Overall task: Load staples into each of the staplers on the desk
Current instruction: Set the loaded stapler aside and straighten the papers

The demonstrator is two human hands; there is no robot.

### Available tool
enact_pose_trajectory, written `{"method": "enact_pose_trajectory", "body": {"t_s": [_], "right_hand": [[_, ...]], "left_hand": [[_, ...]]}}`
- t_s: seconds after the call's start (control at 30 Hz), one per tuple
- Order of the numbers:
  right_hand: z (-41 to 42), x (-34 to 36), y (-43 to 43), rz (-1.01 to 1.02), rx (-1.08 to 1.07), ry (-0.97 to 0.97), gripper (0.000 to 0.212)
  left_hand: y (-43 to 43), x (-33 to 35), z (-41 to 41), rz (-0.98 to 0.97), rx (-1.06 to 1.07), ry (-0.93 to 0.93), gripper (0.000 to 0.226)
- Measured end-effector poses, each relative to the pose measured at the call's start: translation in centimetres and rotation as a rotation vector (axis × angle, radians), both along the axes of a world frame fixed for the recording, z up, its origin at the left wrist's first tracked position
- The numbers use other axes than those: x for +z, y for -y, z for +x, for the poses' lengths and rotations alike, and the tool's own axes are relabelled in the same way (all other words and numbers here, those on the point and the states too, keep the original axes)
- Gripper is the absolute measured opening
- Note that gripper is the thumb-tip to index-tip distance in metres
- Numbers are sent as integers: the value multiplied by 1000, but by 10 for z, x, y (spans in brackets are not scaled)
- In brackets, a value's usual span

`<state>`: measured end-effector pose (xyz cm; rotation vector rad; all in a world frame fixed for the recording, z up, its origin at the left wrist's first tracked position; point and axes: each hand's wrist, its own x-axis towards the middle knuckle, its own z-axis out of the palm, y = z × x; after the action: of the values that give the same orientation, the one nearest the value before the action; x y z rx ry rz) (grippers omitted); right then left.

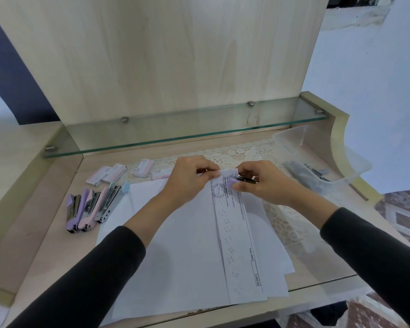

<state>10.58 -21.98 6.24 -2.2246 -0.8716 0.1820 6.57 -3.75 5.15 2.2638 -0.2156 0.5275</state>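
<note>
While both hands met over the far end of the paper, the left hand (189,178) pinched the top edge of a printed strip (237,233) between thumb and curled fingers. The right hand (263,183) gripped a purple stapler (233,180), its fingers curled round the body and the thumb on top. The stapler's nose pointed left and sat right at the edge that the left hand held. Whether its mouth had closed on the paper could not be told, as the fingers hid it.

The strip lay lengthwise toward the person on top of a loose pile of white sheets (187,245), which covered the middle of the desk (45,245). The right side of the pile overlapped a lace mat (282,216).

To the left of the sheets, three more staplers lay side by side, all swung open with their metal tracks showing: a lilac stapler (72,211) on the outside, a pink stapler (89,209) touching it, and a blue stapler (109,200) nearest the paper. Beyond them, toward the back, four small staple boxes (114,175) were scattered, two close together at the left and two nearer the left hand.

At the far right stood a clear plastic tub (355,166) holding dark metal pieces (303,171) too blurred to name. A glass shelf (175,131) ran across the back above the desk.
</note>
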Motion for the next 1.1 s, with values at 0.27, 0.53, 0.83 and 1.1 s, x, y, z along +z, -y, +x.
{"method": "enact_pose_trajectory", "body": {"t_s": [0.27, 0.53, 0.83, 1.1], "right_hand": [[3, 1, 3, 0, -16, 17, 22], [1, -5, 3, 39, -13, -23, 20], [0, -7, 4, 55, -10, -19, 23], [-2, -6, 1, 12, -62, 86, 25]], "left_hand": [[-1, -3, -1, -9, -2, -22, 12], [-2, -2, 2, -12, -5, -6, 10], [-1, -4, 1, -18, -4, -8, 10], [2, -6, 1, -21, -7, -6, 9]]}}
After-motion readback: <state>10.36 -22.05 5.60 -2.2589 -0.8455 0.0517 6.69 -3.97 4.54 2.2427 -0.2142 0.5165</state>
